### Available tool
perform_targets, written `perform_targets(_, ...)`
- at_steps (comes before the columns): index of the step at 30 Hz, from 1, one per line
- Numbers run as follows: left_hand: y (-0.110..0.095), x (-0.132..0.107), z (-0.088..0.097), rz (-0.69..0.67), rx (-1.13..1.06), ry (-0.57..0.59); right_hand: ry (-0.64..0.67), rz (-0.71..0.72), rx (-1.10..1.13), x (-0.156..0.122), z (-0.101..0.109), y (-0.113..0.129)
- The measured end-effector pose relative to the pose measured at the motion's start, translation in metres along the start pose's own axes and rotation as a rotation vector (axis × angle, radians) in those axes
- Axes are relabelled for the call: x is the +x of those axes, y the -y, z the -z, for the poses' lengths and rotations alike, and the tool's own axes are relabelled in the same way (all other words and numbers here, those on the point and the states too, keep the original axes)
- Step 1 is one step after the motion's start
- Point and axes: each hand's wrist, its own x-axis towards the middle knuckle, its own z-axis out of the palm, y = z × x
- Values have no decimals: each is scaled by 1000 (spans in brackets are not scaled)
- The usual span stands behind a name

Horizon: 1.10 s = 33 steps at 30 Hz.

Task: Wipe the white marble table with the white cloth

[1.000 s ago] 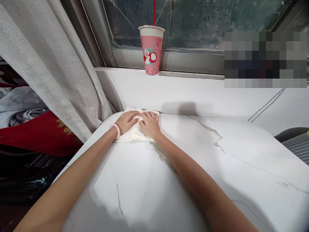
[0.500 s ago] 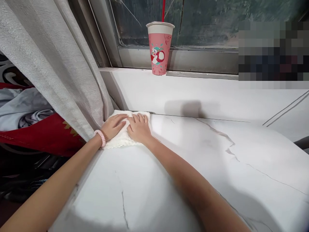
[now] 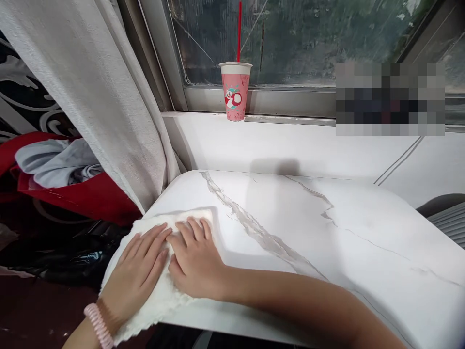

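A white fluffy cloth (image 3: 156,305) lies spread at the left end of the white marble-patterned table (image 3: 261,203), partly over its left and front edges. My left hand (image 3: 140,271), with a pink coiled band on the wrist, rests flat on the cloth with fingers stretched out. Beside it my right hand (image 3: 196,261) also presses on the cloth, its fingers spread and the palm down. The two hands nearly touch at the fingertips and thumbs. Part of the cloth is hidden beneath them.
A pink paper cup (image 3: 236,97) with a red straw stands on the window ledge behind the table. A pale curtain (image 3: 119,111) hangs at the left. Below it is a red bag (image 3: 80,198) holding grey clothes (image 3: 61,162). One patch at the right is pixelated.
Both hands have drawn the cloth from the table's far left corner back to its near left edge. The cloth now looks more spread out, and the view has shifted slightly.
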Motion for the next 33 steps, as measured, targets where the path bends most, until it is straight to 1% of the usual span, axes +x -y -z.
perform_targets(4,-32,-6,3,-39,33,-3,-1,-11,28,-32,15,2)
perform_targets(7,-55,-5,-1,-79,42,-7,-9,-23,35,-56,29,-2)
perform_targets(9,-65,-2,-6,-95,35,-8,-11,-31,27,-66,36,-8)
perform_targets(11,-70,7,-15,-95,30,6,-20,-43,13,-67,40,-19)
perform_targets(13,-68,27,-26,-81,28,39,-31,-61,-9,-57,42,-36)
perform_targets(14,-65,40,-33,-71,25,60,-35,-71,-24,-48,42,-48)
perform_targets(16,-59,75,-48,-36,1,108,-30,-91,-63,-28,44,-79)
perform_targets(19,-53,137,-72,-14,-70,147,5,-91,-128,4,52,-134)
perform_targets(22,-57,195,-93,30,-125,188,-1,-147,-161,25,64,-182)
perform_targets(25,-66,235,-109,56,-173,204,-45,-247,-168,35,74,-210)
perform_targets(27,-72,251,-115,77,-196,197,-74,-311,-153,35,78,-219)
perform_targets(29,-77,259,-119,106,-206,193,-95,-352,-143,33,79,-221)
perform_targets(31,-82,259,-119,111,-209,196,-116,-364,-161,28,78,-220)
perform_targets(33,-88,253,-116,88,-208,195,-136,-363,-212,20,77,-216)
